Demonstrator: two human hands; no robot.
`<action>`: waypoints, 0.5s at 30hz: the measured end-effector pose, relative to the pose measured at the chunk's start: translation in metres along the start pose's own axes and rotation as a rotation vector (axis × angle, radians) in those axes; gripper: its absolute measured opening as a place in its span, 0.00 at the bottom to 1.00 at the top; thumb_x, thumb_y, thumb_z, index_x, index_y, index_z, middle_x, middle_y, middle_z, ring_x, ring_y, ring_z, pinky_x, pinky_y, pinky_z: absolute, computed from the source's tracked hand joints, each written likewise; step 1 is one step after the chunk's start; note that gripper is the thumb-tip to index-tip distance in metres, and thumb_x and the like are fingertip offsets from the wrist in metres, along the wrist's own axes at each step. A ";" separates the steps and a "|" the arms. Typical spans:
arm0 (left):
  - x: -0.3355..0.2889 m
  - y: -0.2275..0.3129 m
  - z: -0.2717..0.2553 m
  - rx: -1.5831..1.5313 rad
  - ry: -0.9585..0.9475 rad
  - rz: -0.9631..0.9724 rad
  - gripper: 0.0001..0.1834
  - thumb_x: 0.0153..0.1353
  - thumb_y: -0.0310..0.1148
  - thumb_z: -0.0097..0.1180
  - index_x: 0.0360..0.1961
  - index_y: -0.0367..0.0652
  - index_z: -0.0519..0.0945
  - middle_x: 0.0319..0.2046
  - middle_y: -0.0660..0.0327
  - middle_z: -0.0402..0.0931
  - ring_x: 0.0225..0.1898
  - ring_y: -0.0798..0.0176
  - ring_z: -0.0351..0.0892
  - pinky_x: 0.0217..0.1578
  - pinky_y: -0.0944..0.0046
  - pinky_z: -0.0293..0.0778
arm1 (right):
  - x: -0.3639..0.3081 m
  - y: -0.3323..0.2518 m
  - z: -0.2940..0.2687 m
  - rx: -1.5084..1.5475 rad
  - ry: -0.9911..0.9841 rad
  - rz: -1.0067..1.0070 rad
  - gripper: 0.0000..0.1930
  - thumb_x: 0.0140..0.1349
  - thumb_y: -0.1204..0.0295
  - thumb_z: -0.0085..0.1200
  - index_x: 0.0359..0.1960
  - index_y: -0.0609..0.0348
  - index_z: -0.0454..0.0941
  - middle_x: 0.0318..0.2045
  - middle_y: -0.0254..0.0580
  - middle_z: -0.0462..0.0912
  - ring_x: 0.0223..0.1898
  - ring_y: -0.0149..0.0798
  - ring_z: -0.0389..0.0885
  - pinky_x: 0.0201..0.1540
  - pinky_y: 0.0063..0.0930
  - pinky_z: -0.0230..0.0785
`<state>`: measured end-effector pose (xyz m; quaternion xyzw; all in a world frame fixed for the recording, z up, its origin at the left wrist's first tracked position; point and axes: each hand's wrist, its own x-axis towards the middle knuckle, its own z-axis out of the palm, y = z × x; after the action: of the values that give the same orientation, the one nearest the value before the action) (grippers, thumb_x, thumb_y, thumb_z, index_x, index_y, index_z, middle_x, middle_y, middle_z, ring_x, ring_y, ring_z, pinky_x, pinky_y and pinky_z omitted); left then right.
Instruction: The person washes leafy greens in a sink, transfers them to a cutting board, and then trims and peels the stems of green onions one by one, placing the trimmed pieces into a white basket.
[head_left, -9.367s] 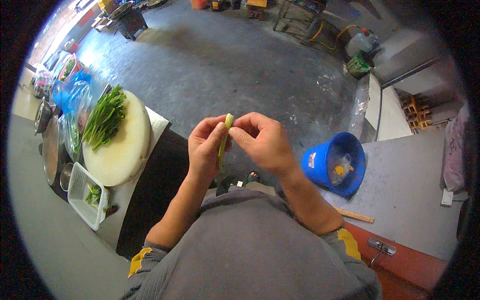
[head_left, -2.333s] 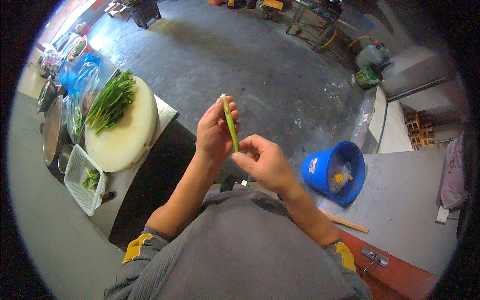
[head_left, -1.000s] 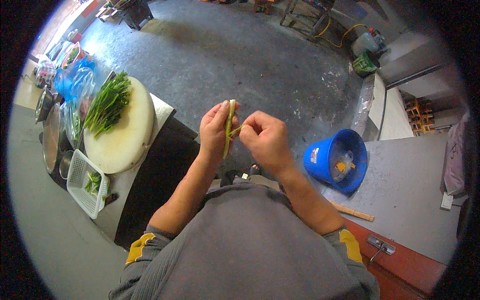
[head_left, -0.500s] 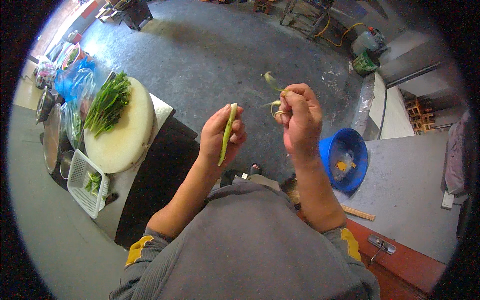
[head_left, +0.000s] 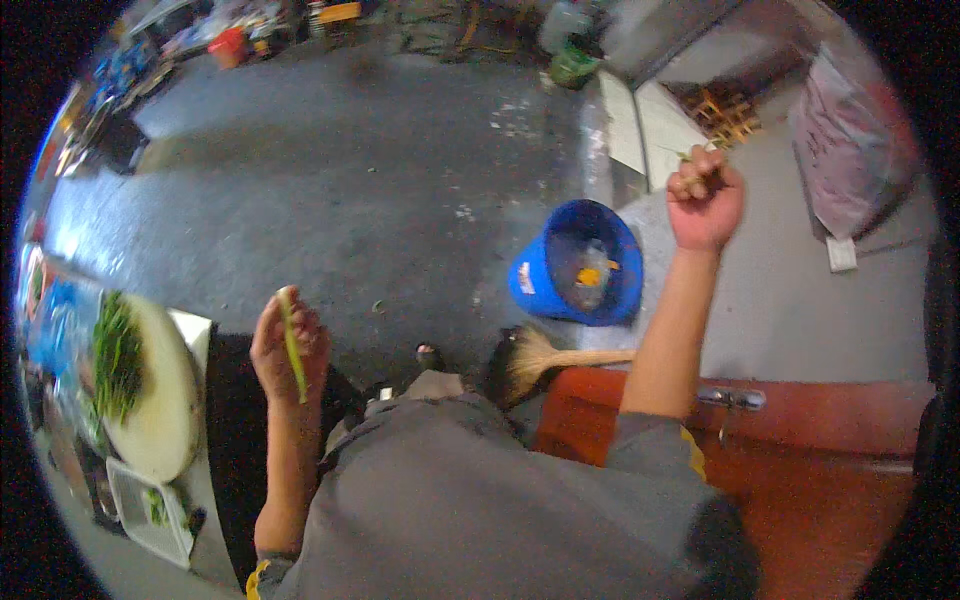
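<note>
My left hand (head_left: 285, 345) is closed round a pale green vegetable stalk (head_left: 294, 345), which stands nearly upright against the fingers. Out to the right, beyond the blue bucket (head_left: 546, 285), my right hand (head_left: 707, 200) is raised with its fingers curled in. Thin stringy vegetable peelings (head_left: 684, 156) poke out at its fingertips; most of what it grips is hidden. Inside the bucket lies a clear plastic bag (head_left: 592, 285) with something orange-yellow. A bunch of leafy greens (head_left: 118, 355) rests on the round cutting board (head_left: 165, 400) at the left.
Below the board stands a white plastic basket (head_left: 125, 490) holding a few green pieces. Blue and clear bags (head_left: 60, 325) crowd the far left. A straw broom (head_left: 535, 362) lies by my feet, beside a red-brown wooden surface (head_left: 830, 500). A pale sack (head_left: 850, 150) hangs at the right.
My view has turned right. My right hand has swung out to the right past the bucket with the peelings, and the two hands are farther apart. The left still holds the stalk.
</note>
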<state>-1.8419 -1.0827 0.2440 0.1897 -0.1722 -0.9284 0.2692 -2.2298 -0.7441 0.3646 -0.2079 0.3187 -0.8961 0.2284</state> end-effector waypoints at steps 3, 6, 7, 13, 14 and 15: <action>0.007 -0.018 0.009 0.064 0.017 -0.026 0.13 0.66 0.36 0.47 0.45 0.40 0.74 0.26 0.66 0.72 0.22 0.72 0.70 0.19 0.75 0.67 | 0.003 0.008 -0.158 -0.682 0.448 0.198 0.20 0.60 0.64 0.53 0.53 0.58 0.70 0.44 0.45 0.75 0.32 0.34 0.74 0.31 0.31 0.70; 0.003 -0.033 0.018 0.286 0.222 -0.031 0.12 0.67 0.39 0.47 0.44 0.42 0.74 0.27 0.66 0.72 0.23 0.72 0.70 0.20 0.74 0.68 | -0.043 0.020 -0.268 -1.402 1.055 0.202 0.40 0.54 0.61 0.61 0.68 0.53 0.57 0.57 0.54 0.66 0.38 0.41 0.78 0.32 0.33 0.77; 0.002 -0.035 0.020 0.365 0.269 -0.006 0.13 0.67 0.40 0.46 0.43 0.42 0.74 0.28 0.66 0.71 0.23 0.72 0.70 0.20 0.73 0.68 | -0.049 0.017 -0.280 -1.411 1.098 0.132 0.35 0.57 0.66 0.59 0.67 0.55 0.60 0.51 0.50 0.73 0.36 0.38 0.79 0.24 0.30 0.74; 0.004 -0.062 0.036 0.393 0.195 -0.081 0.14 0.64 0.37 0.55 0.47 0.42 0.75 0.36 0.59 0.79 0.30 0.70 0.76 0.25 0.73 0.74 | -0.055 0.078 -0.194 -1.018 0.865 0.205 0.12 0.61 0.67 0.53 0.45 0.57 0.76 0.31 0.36 0.80 0.29 0.29 0.76 0.28 0.23 0.69; 0.008 -0.065 0.041 0.400 0.196 -0.074 0.15 0.64 0.36 0.55 0.48 0.42 0.75 0.38 0.58 0.79 0.32 0.69 0.76 0.26 0.73 0.74 | -0.054 0.093 -0.158 -1.012 0.725 0.216 0.11 0.62 0.67 0.53 0.43 0.58 0.77 0.31 0.36 0.80 0.27 0.28 0.75 0.27 0.22 0.68; 0.008 -0.066 0.043 0.402 0.197 -0.066 0.15 0.64 0.35 0.55 0.50 0.41 0.75 0.39 0.58 0.79 0.33 0.69 0.77 0.26 0.72 0.74 | -0.059 0.112 -0.116 -1.003 0.569 0.217 0.11 0.63 0.66 0.53 0.42 0.58 0.77 0.31 0.36 0.80 0.26 0.27 0.74 0.27 0.20 0.68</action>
<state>-1.8963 -1.0254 0.2513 0.3347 -0.3203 -0.8608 0.2109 -2.2110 -0.7348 0.1940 -0.0079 0.7721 -0.6278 0.0982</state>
